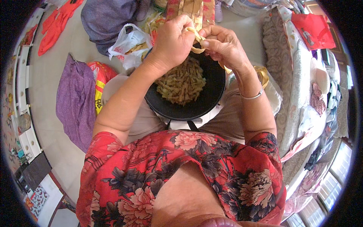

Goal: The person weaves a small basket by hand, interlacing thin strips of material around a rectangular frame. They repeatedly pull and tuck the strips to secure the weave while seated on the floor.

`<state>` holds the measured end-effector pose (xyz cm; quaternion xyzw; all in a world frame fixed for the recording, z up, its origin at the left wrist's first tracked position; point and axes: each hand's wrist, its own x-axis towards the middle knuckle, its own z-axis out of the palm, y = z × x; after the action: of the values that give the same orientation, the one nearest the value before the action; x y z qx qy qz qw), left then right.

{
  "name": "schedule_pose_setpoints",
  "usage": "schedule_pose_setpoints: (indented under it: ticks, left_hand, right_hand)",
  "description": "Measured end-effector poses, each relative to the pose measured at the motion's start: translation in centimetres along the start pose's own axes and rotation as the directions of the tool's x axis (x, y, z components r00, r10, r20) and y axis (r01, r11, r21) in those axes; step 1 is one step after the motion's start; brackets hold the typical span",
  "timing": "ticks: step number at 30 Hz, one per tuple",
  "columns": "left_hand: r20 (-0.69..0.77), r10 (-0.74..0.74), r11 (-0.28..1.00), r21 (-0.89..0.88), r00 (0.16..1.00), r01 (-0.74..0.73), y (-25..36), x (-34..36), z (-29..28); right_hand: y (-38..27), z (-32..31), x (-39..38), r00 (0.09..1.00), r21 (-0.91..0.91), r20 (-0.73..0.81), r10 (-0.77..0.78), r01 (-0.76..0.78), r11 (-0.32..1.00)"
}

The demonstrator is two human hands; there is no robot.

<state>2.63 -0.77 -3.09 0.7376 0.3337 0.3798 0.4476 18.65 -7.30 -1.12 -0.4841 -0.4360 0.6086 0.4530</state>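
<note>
Both of my hands are raised over a black wok [181, 113], pinching a pale yellow, soft strip [197, 34] that loops between them. My left hand [174, 41] has its fingers closed on the strip's upper part. My right hand [225, 45], with a silver bangle on its wrist, pinches the other side between thumb and fingers; a loose end [227, 69] hangs below it. Brownish shredded food [181, 83] lies in the wok, which sits between my knees. Beside my right forearm, more yellow strips [262, 75] rest by a clear plastic bag [276, 96].
A white plastic bag [130, 39] with food stands left of the wok. Beyond the wok is a wooden board [192, 10]. A purple cloth [75, 106] and a red-yellow bag [100, 77] are at my left. A sofa [289, 94] runs along my right.
</note>
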Motion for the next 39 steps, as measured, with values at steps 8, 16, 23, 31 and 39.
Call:
schedule_pose_setpoints:
  ticks: [8,16,23,31,39]
  left_hand:
    - [0.041,0.028,0.989,0.142,0.999,-0.034,0.4,0.3,-0.5]
    - [0.193,0.248,0.964,0.046,0.949,-0.261,0.4,0.5,-1.5]
    - [0.549,-0.028,0.871,-0.396,0.835,0.290,0.8,1.1,-3.2]
    - [0.491,-0.097,0.846,-0.418,0.866,0.332,0.5,0.6,-3.3]
    - [0.556,-0.079,0.695,-0.565,0.828,0.446,1.1,0.3,-3.7]
  right_hand:
    - [2.0,-1.5,0.5,0.960,0.521,0.275,-0.057,-0.099,0.848]
    - [1.1,-0.7,0.1,0.997,0.338,0.011,-0.071,0.063,0.939]
    - [1.0,-1.5,0.1,0.985,0.051,0.061,-0.161,0.158,0.986]
    - [0.0,-1.7,-0.6,0.997,-0.280,0.000,-0.081,0.078,0.957]
    - [-1.6,-1.3,-0.5,0.987,-0.255,0.002,-0.159,0.154,0.954]
